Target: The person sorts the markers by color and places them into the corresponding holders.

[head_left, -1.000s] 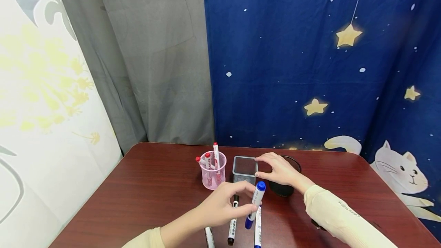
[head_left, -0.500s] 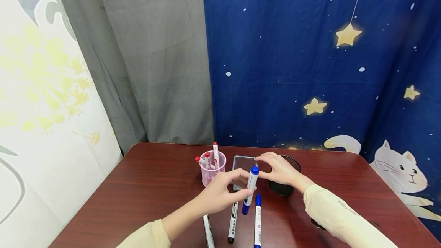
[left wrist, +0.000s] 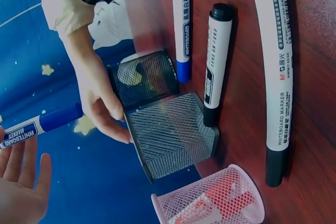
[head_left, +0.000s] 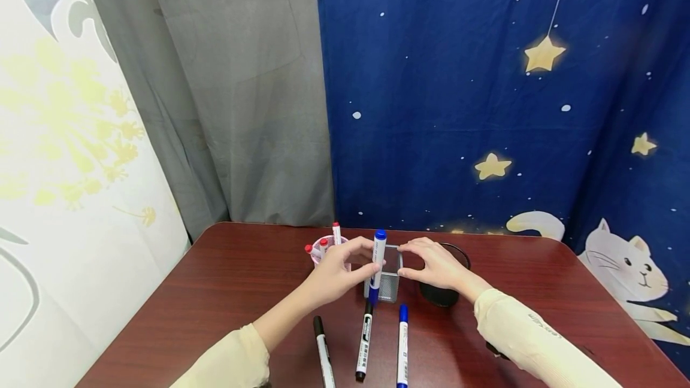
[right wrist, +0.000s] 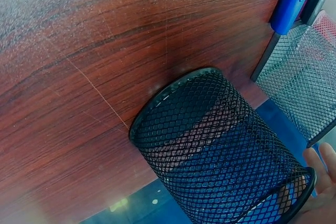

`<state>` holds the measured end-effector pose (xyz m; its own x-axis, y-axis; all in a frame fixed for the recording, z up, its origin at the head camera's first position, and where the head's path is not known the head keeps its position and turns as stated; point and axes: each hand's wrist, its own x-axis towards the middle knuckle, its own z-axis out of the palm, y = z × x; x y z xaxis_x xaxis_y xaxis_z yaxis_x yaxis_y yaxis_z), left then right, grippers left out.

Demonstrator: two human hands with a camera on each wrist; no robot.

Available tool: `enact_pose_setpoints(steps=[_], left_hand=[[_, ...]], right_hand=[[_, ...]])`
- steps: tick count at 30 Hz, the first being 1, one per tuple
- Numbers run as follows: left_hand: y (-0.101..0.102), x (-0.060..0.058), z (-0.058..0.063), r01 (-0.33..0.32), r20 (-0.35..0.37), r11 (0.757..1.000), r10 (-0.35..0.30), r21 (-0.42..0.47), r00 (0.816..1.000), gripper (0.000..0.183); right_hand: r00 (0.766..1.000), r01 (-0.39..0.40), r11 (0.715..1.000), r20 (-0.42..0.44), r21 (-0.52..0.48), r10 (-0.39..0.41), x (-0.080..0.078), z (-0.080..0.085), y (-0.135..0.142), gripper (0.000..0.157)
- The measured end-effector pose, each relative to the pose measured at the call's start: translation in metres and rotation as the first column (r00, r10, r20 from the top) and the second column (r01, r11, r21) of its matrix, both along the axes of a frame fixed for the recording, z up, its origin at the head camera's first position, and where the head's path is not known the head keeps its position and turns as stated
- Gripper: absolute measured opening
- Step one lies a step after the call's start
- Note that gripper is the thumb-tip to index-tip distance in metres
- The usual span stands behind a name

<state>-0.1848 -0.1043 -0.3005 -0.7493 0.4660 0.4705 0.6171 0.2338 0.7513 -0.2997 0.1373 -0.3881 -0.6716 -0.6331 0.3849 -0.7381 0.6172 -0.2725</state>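
My left hand (head_left: 335, 271) pinches a blue-capped whiteboard marker (head_left: 378, 258) between thumb and fingers, nearly upright, in front of and partly over the grey mesh pen holder (head_left: 390, 288). In the left wrist view the held marker (left wrist: 59, 117) stands apart from the holder, just beyond its open top. My right hand (head_left: 433, 263) holds the holder's right side near the rim, thumb at the front corner and fingers farther back. Below lie a black-capped marker (head_left: 365, 346), another black-capped marker (head_left: 323, 349) to its left, and a blue-capped marker (head_left: 403, 343) to its right.
A pink mesh cup (left wrist: 210, 198) with several red-capped markers (head_left: 336, 233) stands left of the grey holder. Beneath my right forearm is a round black mesh cup (right wrist: 220, 150). A grey curtain (head_left: 259, 106) and a blue curtain (head_left: 420, 94) hang behind the table (head_left: 215, 268).
My left hand has carried the blue marker up, away from me and slightly left, turning it more upright. The right hand has stayed at the grey holder.
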Motion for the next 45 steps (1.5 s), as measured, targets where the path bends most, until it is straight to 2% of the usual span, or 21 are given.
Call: enact_pose_setpoints(steps=[5,9,11,18,20,26,35,45], left_hand=[[-0.004,-0.024,-0.018,-0.016,0.036,1.000,0.015,0.023,0.999,0.023],[-0.004,-0.031,-0.019,-0.027,0.025,0.999,0.026,0.038,0.999,0.021],[-0.003,-0.032,-0.017,-0.033,0.026,0.999,0.032,0.042,0.999,0.021],[-0.001,-0.018,0.006,-0.057,0.036,0.998,0.055,0.031,0.998,0.017],[-0.001,-0.018,0.008,-0.072,0.037,0.997,0.071,0.022,0.997,0.017],[-0.002,-0.021,0.007,-0.106,0.022,0.994,0.106,0.005,0.994,0.019],[0.000,-0.030,0.004,-0.120,0.028,0.993,0.120,0.000,0.992,0.020],[0.002,-0.033,0.005,-0.135,0.042,0.991,0.135,-0.007,0.990,0.020]], right_hand=[[1.000,0.000,1.000,-0.003,-0.001,0.000,0.000,0.000,0.000,0.053],[1.000,-0.008,1.000,-0.013,-0.004,0.008,0.000,0.000,0.000,0.052],[1.000,-0.011,1.000,-0.016,-0.004,0.011,0.001,0.000,0.000,0.052],[1.000,-0.010,1.000,-0.022,0.000,0.010,-0.001,0.000,0.000,0.052],[1.000,-0.011,1.000,-0.025,-0.003,0.011,-0.001,-0.001,0.000,0.052],[1.000,-0.015,1.000,-0.020,-0.011,0.015,-0.001,-0.001,0.000,0.053],[1.000,-0.010,1.000,-0.015,-0.006,0.010,-0.001,-0.001,0.001,0.053],[1.000,-0.015,1.000,-0.019,-0.003,0.015,-0.001,0.000,0.000,0.052]])
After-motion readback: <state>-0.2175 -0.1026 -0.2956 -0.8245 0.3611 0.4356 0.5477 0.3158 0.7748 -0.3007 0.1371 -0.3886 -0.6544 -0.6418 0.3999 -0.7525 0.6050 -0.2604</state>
